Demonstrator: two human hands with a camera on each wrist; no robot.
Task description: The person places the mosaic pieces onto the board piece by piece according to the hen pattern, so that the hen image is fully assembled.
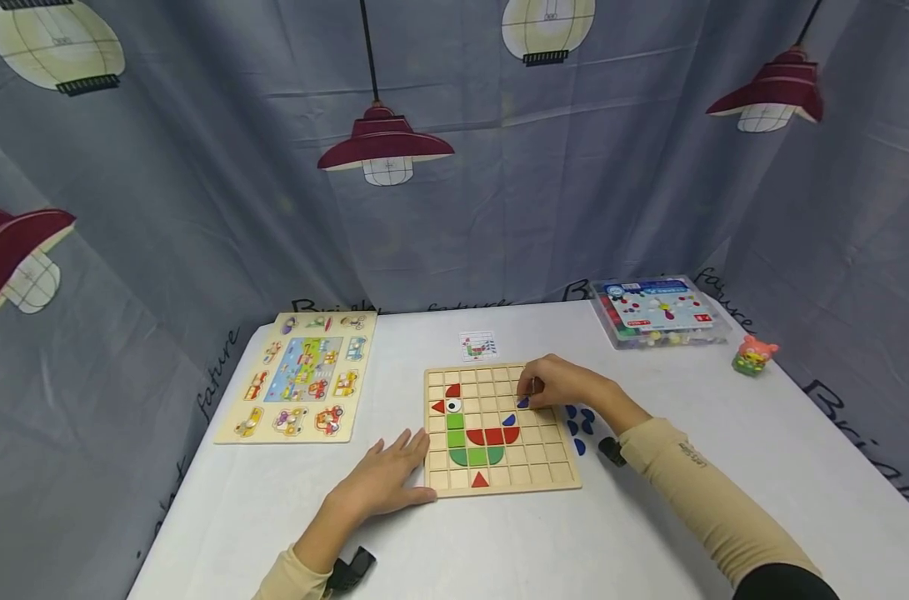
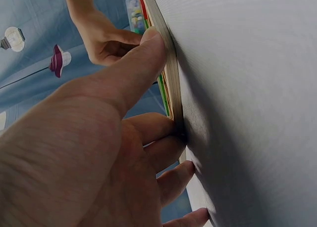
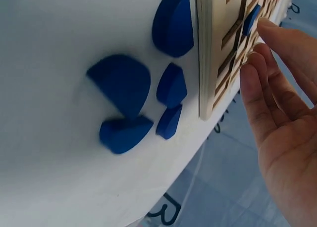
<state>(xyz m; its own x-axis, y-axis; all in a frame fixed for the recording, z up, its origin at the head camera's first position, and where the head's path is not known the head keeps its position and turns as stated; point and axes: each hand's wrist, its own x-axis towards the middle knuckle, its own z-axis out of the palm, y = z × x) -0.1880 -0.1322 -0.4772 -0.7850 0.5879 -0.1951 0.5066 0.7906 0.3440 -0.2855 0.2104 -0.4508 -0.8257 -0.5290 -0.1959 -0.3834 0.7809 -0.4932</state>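
The small blue piece (image 1: 523, 403) is showing below and right of the head view's centre, long axis slanting, just under the nearer right hand (image 1: 562, 382); whether those curled fingers are pinching it, I cannot tell. The left hand (image 1: 385, 477) is resting, fingers spread, against the wooden board (image 1: 532, 476).

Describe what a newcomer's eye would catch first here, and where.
Probably the bright bird-like figure of mostly red and green pieces on the wooden grid board, with the right hand at the board's right edge. Next, perhaps, the dark red lamps pictured on the curtain behind the table.
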